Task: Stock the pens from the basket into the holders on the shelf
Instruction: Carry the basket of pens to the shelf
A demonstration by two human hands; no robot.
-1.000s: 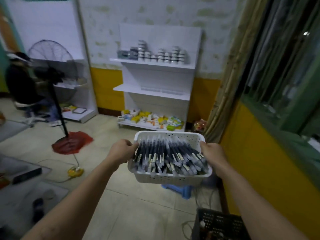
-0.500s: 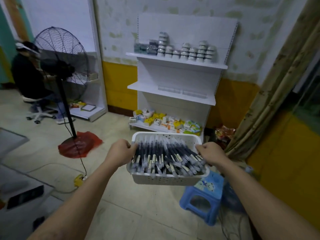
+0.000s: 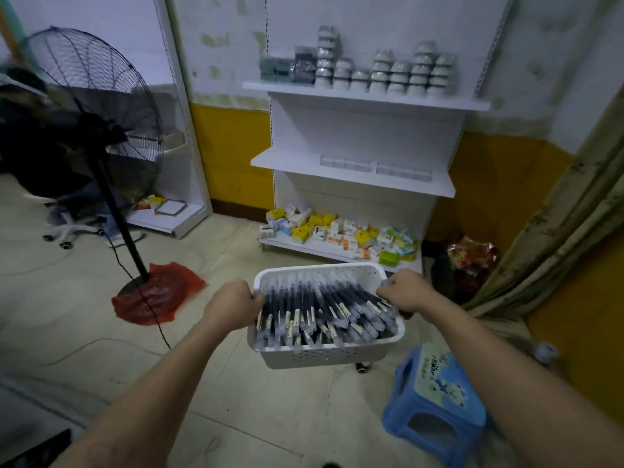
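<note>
Left grip [image 3: 233, 304] and right grip [image 3: 407, 293] clutch basket [image 3: 324, 354] by side rims; pens [image 3: 317, 309] point toward shelf [image 3: 287, 163]; holders [image 3: 374, 165] ahead, higher, slightly rightward.

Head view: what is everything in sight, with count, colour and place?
basket: one, white, held in front
pens: many, dark, white labels, piled in basket
shelf unit: one, white, against wall
holders: count unclear, clear, middle shelf
bowls: many, white, stacked on top shelf
small boxes: many, yellow, white, green, bottom shelf
pedestal fan: one, black, left
stool: one, blue, floor at right
left hand: grips basket's left rim
right hand: grips basket's right rim
</note>
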